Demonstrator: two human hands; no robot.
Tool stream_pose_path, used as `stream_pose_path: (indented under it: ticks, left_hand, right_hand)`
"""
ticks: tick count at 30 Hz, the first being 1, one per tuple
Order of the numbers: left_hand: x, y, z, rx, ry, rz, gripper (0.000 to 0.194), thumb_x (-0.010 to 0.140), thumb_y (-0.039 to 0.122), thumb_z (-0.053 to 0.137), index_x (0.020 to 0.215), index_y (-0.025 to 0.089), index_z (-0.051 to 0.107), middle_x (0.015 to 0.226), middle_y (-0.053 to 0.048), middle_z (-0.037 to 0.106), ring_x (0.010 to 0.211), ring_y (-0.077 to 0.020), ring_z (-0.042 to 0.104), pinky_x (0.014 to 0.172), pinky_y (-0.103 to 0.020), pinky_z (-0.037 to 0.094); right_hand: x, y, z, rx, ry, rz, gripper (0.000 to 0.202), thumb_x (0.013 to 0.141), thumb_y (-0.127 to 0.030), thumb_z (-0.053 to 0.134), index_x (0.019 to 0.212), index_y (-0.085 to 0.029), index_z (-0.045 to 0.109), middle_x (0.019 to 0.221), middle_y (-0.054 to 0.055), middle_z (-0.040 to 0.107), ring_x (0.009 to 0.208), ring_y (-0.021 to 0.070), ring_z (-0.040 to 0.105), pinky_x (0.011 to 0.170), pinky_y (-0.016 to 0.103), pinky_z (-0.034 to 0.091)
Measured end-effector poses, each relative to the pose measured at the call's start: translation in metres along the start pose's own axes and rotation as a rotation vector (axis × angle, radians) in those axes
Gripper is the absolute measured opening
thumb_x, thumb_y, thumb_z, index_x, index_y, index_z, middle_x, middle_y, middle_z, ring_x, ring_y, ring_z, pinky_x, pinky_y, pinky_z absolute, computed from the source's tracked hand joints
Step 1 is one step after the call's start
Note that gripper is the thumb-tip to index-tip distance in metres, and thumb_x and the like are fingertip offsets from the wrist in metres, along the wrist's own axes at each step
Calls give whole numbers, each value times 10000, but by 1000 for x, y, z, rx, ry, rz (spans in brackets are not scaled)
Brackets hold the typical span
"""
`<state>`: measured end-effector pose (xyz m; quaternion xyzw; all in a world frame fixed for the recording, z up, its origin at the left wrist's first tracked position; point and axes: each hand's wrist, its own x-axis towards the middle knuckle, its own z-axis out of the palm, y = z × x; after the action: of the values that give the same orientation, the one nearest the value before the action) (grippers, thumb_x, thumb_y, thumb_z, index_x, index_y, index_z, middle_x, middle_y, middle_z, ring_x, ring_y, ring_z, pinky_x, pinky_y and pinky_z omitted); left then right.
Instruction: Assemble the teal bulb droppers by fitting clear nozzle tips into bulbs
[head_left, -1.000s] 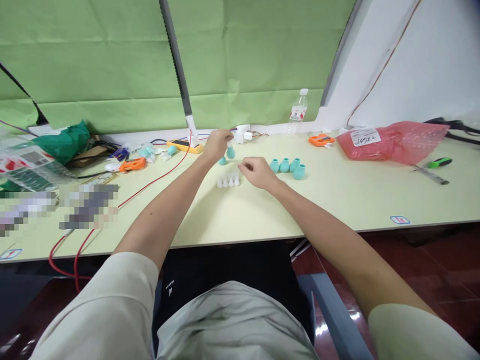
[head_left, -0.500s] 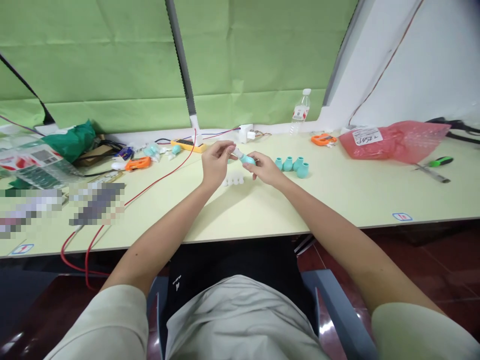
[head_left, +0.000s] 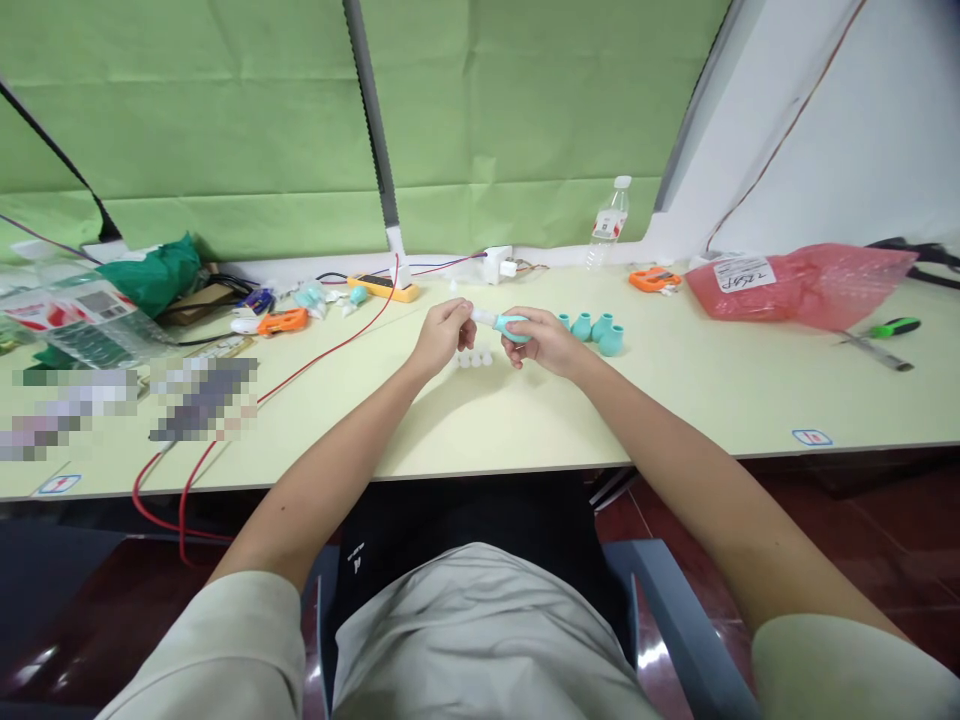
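Observation:
A teal squeeze bulb (head_left: 513,328) lies nearly level between my hands, above the table. My right hand (head_left: 553,342) is closed around its round end. From the bulb's neck a white nozzle (head_left: 484,316) points left, and my left hand (head_left: 442,336) pinches its far end with thumb and fingers. Just below, several small white pieces (head_left: 474,359) stand in a row on the table. To the right of my right hand, several more teal bulbs (head_left: 601,330) sit upright with their open necks facing up, one partly hidden by that hand.
At the back stand a clear plastic bottle (head_left: 609,222) and a white socket box (head_left: 499,265). An orange cutter (head_left: 652,280), a red plastic bag (head_left: 799,285) and a green-handled screwdriver (head_left: 894,327) lie right. On the left are a yellow meter (head_left: 382,288), a red cable (head_left: 330,352) and another bottle (head_left: 75,320).
The bulb and nozzle have turned from slanting to almost level. My hands have moved a little right and lower, still holding the two ends. The camera view has shifted slightly.

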<state>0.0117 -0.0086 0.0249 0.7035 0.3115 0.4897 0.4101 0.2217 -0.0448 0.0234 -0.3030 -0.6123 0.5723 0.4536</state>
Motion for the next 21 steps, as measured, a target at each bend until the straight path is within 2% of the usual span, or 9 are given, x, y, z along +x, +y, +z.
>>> stream_pose_path:
  ticks: [4,10,14,17,21]
  left_hand:
    - [-1,6,-1,-165,-41,-43,409,937,453,600,646,191,479,547,2,523,468,-113,514,479,-254,396]
    - [-2,7,1,-401,-155,-146,417,900,407,650,602,187,458,511,-6,502,462,-127,523,497,-263,414]
    - [0,9,0,-574,-172,-258,391,950,368,581,626,181,468,514,4,470,437,-112,475,482,-248,385]
    - [2,15,-4,-697,-151,-273,346,972,323,517,660,174,497,527,12,444,430,-99,434,471,-234,358]
    - [3,22,-9,-741,-128,-306,313,948,325,526,681,162,532,570,3,467,467,-102,467,490,-238,374]
  right_hand:
    - [-4,-5,-3,-23,-123,78,298,806,-368,793,977,-184,633,774,50,695,656,191,654,568,314,546]
    - [-2,-5,-6,7,-240,81,215,836,-299,723,963,-149,636,786,79,703,643,198,660,588,336,563]
    - [-2,-4,-7,36,-261,68,203,818,-249,708,975,-148,628,809,71,701,634,181,651,588,321,554]
    - [-3,-4,-5,50,-270,78,223,806,-225,699,1002,-155,617,864,75,712,661,186,664,589,324,554]
    - [0,0,-5,83,-274,35,195,764,-204,688,931,-168,594,851,68,711,702,221,698,647,376,571]
